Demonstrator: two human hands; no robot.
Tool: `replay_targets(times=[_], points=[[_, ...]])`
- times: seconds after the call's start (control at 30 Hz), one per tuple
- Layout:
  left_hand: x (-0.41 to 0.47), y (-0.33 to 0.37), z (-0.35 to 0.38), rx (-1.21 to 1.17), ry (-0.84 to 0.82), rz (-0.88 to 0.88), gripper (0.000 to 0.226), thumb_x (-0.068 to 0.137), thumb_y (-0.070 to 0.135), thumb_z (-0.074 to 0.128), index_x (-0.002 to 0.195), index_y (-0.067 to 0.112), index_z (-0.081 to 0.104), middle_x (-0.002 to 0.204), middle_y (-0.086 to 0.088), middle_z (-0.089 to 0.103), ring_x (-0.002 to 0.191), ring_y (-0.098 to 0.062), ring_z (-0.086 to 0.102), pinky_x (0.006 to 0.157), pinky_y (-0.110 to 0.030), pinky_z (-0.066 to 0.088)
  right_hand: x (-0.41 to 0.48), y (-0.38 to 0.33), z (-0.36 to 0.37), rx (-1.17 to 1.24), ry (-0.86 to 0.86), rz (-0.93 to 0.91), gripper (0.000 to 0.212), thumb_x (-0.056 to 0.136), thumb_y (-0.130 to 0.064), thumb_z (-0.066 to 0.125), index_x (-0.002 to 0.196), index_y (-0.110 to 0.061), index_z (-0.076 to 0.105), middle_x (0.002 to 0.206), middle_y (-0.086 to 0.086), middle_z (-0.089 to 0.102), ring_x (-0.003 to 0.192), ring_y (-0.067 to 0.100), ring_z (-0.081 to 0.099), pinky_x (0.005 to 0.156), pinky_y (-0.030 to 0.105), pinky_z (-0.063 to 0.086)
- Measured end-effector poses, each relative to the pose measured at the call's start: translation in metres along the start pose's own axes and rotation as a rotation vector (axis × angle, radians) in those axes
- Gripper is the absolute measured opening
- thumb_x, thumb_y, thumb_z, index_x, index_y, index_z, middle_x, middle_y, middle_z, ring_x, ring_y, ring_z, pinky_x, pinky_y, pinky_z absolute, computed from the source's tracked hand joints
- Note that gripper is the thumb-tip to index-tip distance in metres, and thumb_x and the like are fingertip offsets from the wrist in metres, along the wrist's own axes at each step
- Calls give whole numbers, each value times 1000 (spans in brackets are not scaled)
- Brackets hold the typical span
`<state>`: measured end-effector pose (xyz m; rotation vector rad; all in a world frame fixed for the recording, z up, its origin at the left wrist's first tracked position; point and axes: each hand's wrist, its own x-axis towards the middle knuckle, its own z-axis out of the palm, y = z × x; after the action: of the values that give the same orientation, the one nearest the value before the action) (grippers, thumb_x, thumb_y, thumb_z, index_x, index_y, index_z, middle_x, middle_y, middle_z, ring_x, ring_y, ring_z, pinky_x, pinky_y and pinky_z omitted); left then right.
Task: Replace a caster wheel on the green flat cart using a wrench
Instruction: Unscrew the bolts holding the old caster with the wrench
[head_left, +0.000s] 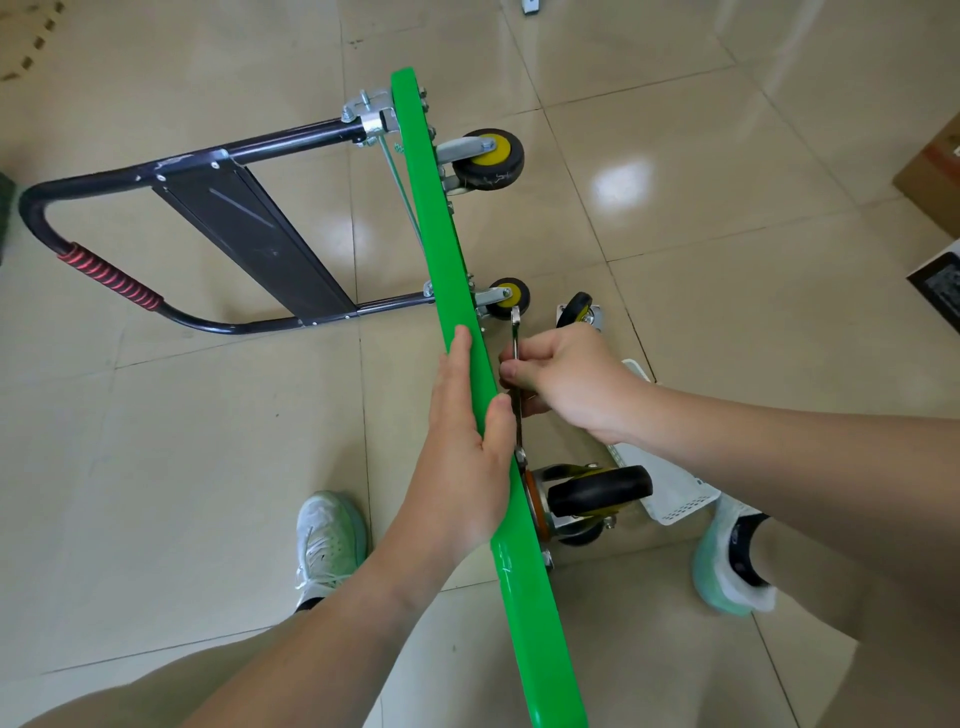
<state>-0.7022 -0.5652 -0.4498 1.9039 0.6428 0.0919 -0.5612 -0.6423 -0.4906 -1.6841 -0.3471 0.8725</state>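
Head view: the green flat cart is stood on its long edge on the tiled floor, so that its underside and wheels are turned to the right, where they can be reached. At the far left its black handle, with a red grip, is laid out flat on the floor, and the deck seems to be propped by it.

The left hand is laid along the upper edge of the deck, fingers straight and thumb over the rim. Nothing is gripped; the deck is judged to be steadied this way against the turning force.

Just right of the edge, the wrench is clasped in the curled fingers of the right hand. Its lower end is brought down to the mounting plate of the near caster wheel, which is seen against the underside. Whether a fastener is being loosened or tightened cannot be told.

Two yellow-hubbed wheels are fitted farther along the deck. A loose caster is left on the floor beyond the right hand, probably the other half of the swap, kept near. A white basket is set under the right forearm, presumably for parts. A cardboard box is seen at the right margin.
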Motion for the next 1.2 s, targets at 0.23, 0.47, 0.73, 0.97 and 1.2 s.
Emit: replay_targets(times=[0.23,0.47,0.73,0.97,1.2], points=[[0,0,0,-9,4,-10,69,110,26,42,162,44,0,168,20,16,151,8,20,124,-20,19,-2,-3,-4,-49,-19,-20,13,94,-11,68,93,-21,76,91,4,79,91,17,75,85,41,62],[0,3,-5,57,4,-11,74,108,28,49,163,45,2,167,21,20,150,3,26,123,-25,26,15,-6,-5,20,-70,81,14,95,-10,67,103,-1,73,101,18,75,92,32,75,80,49,62],[14,-1,-11,65,-3,-4,73,110,22,44,166,34,-1,163,24,14,140,27,13,102,10,10,26,-10,4,60,-38,94,15,95,-6,66,107,-2,74,100,16,76,89,32,75,81,50,62],[20,0,-9,28,-23,0,73,110,25,43,165,39,-3,169,20,11,154,7,10,113,-2,11,28,-6,-1,73,-25,87,14,95,-8,65,106,-6,75,99,14,76,89,30,75,83,50,61],[22,-2,-7,32,-29,-9,73,111,22,42,165,38,-5,168,20,12,144,17,17,98,11,12,19,0,2,36,1,17,14,93,-10,68,97,-20,77,96,6,78,95,23,74,92,47,59]])
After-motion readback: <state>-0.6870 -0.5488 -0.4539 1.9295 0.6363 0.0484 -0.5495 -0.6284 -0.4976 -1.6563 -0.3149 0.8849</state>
